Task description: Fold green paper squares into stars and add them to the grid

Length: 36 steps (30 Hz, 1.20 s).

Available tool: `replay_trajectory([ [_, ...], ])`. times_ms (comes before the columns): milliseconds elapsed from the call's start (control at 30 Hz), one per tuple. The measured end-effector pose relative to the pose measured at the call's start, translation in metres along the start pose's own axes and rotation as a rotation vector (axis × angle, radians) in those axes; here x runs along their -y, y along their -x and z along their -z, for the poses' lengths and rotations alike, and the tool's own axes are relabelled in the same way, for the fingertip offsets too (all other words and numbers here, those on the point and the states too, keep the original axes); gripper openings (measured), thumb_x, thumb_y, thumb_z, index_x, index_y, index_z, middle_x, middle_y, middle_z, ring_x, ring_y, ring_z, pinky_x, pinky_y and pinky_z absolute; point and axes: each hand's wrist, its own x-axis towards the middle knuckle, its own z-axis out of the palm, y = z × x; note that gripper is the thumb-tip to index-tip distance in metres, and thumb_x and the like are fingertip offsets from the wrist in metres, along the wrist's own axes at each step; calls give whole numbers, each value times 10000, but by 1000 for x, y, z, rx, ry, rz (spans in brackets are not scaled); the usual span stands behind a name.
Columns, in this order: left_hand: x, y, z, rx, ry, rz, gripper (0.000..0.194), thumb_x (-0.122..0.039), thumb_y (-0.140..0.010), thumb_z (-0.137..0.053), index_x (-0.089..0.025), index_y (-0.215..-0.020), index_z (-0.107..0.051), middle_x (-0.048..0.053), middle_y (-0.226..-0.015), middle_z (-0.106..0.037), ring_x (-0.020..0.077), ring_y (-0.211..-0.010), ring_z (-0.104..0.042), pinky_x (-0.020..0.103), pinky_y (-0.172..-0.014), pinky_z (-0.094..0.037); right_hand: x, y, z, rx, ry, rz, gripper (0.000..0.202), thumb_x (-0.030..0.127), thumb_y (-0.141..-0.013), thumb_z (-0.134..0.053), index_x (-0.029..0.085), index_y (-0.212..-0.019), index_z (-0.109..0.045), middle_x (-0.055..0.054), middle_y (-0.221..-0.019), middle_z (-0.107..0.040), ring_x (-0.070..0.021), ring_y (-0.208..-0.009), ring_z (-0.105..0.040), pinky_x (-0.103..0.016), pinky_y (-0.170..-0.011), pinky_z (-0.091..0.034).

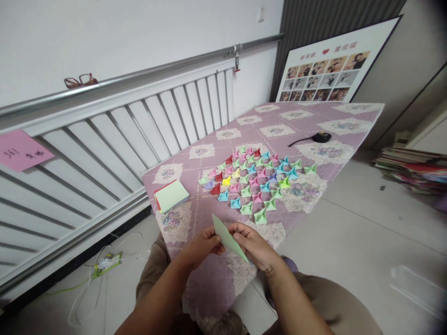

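Observation:
A pale green sheet of paper point(228, 239) is held between my two hands above the near end of the table. My left hand point(206, 243) pinches its left edge, thumb on top. On the other side, my right hand point(252, 242) grips the sheet with the thumb across it and the fingers partly hidden behind. Just beyond, rows of small folded paper boats point(257, 197) in green, pink, blue, red and yellow lie on the cloth. To the left sits a stack of coloured paper sheets point(172, 195), a pale green one on top.
A patterned purple tablecloth point(213, 279) covers the table. A black corded object point(321, 137) lies at the far right. A white radiator point(115, 125) borders the left, with glasses point(81, 81) on the pipe above. Papers point(407, 170) are piled on the floor; a power strip point(107, 264) lies lower left.

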Motion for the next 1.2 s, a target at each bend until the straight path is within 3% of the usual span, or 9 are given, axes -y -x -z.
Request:
replay_trajectory([
  [167,-5,2,-3,18,-79,18,285,-359,-765,-596,-126,-930,-604,15,-712,-598,116,-633,-555,268,-648,-434,-2,-1,-2,-2,-57,-32,333,444,-718,-723,187,-882,-586,-16,-760,-662,-161,-663,-620,-308,-664,-450],
  [567,-7,4,-2,52,-22,30,326,-383,-746,-634,-121,-939,-614,26,-751,-604,115,-646,-562,267,-656,-434,1,1,-5,45,-128,-24,303,419,-725,-725,187,-858,-584,-20,-742,-679,-169,-644,-636,-315,-646,-466],
  [800,-6,5,0,100,-37,-6,340,-404,-777,-633,-126,-972,-636,29,-761,-604,113,-654,-552,258,-657,-429,0,1,-4,-18,-126,-49,283,399,-722,-731,188,-842,-586,0,-720,-662,-149,-633,-627,-292,-631,-466],
  [1200,-9,5,-1,92,-54,10,359,-419,-758,-642,-119,-955,-643,29,-738,-603,118,-657,-548,264,-669,-425,0,2,-5,17,-124,-37,292,394,-726,-726,184,-856,-572,-17,-750,-677,-171,-654,-649,-324,-659,-485],
])
